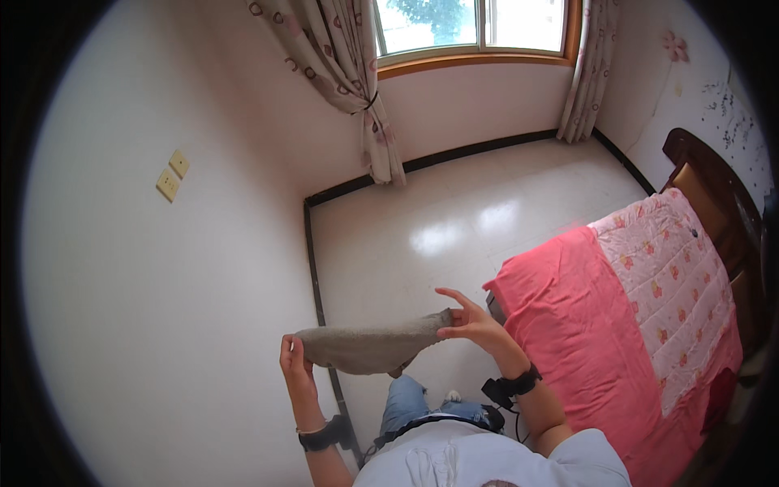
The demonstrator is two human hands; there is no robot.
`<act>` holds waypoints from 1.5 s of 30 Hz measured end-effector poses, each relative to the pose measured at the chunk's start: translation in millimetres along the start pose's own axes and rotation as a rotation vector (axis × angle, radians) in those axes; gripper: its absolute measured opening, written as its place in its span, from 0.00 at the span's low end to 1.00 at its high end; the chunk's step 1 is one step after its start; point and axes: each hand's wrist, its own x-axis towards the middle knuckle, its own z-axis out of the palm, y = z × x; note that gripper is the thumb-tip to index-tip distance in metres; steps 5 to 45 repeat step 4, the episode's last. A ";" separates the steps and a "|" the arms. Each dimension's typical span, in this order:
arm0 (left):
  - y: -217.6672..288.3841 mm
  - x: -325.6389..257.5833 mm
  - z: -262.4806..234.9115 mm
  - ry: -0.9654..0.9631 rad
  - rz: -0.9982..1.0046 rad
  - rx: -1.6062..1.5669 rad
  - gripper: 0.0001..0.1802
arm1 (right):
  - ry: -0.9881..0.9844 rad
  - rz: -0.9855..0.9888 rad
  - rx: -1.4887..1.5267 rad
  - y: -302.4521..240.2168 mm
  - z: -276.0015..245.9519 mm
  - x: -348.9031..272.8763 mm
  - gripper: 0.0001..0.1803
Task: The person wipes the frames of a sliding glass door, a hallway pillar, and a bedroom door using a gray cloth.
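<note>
A grey-brown cloth (373,345) hangs stretched between my two hands in front of my body, sagging along its lower edge. At its left end my left hand (295,361) pinches the corner, thumb against fingers. My right hand (477,325) has the other end at its fingers, while its thumb and one finger spread apart. What kind of cloth item it is I cannot make out. Each wrist wears a black band.
To the right stands a bed (568,316) with a pink sheet, a floral quilt (665,284) and a dark wooden headboard (714,219). A white wall (162,325) with switch plates (168,185) rises close on the left. Tied curtains (349,73) flank the window (471,28) beyond the pale floor (389,243).
</note>
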 end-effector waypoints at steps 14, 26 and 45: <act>-43.2 105.8 -17.4 0.047 -0.011 -0.095 0.14 | -0.133 -0.049 -0.081 2.1 -49.7 93.4 0.45; -43.2 105.8 -17.4 0.047 -0.011 -0.095 0.14 | -0.133 -0.049 -0.081 2.1 -49.7 93.4 0.45; -43.2 105.8 -17.4 0.047 -0.011 -0.095 0.14 | -0.133 -0.049 -0.081 2.1 -49.7 93.4 0.45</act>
